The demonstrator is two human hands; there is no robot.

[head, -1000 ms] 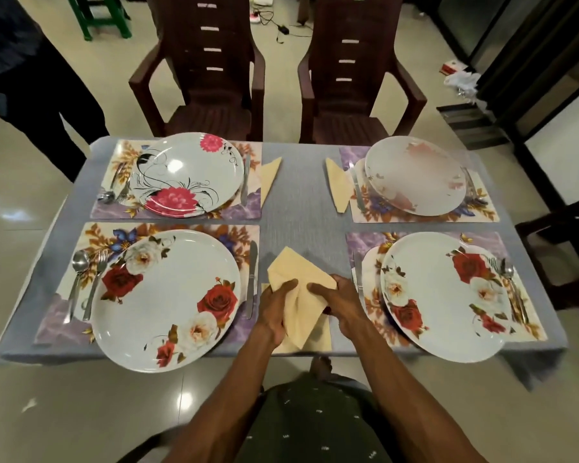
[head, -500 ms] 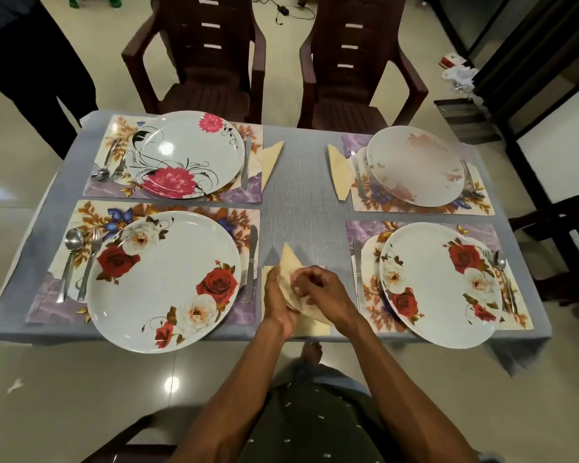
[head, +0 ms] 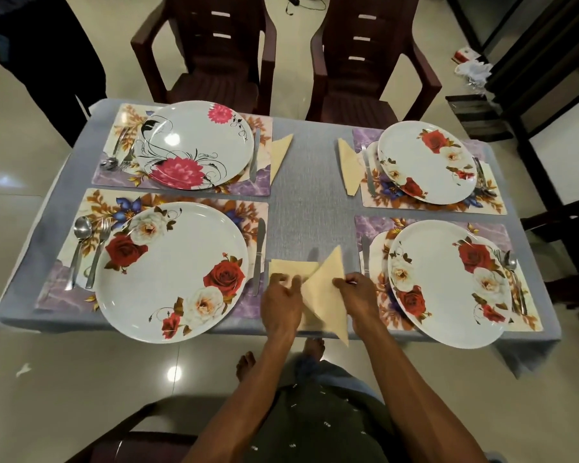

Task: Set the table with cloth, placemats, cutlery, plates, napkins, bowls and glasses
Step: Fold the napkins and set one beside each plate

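At the desk's near edge, between the two closest plates, both hands work yellow napkins. The left hand (head: 281,304) rests with loosely curled, blurred fingers on a flat folded napkin (head: 290,267); whether it pinches it I cannot tell. The right hand (head: 358,292) pinches the edge of a triangle napkin (head: 325,289) that overlaps the flat one and hangs past the grey cloth (head: 310,202). Left of them lies a knife (head: 258,259) beside the rose plate (head: 171,272); right of them, another rose plate (head: 448,282) (both on floral placemats). Farther off, two folded napkins (head: 279,155) (head: 348,168) flank the middle, beside the pink-flower plate (head: 194,145) and a fourth plate (head: 427,162). Two chairs (head: 214,51) stand beyond.
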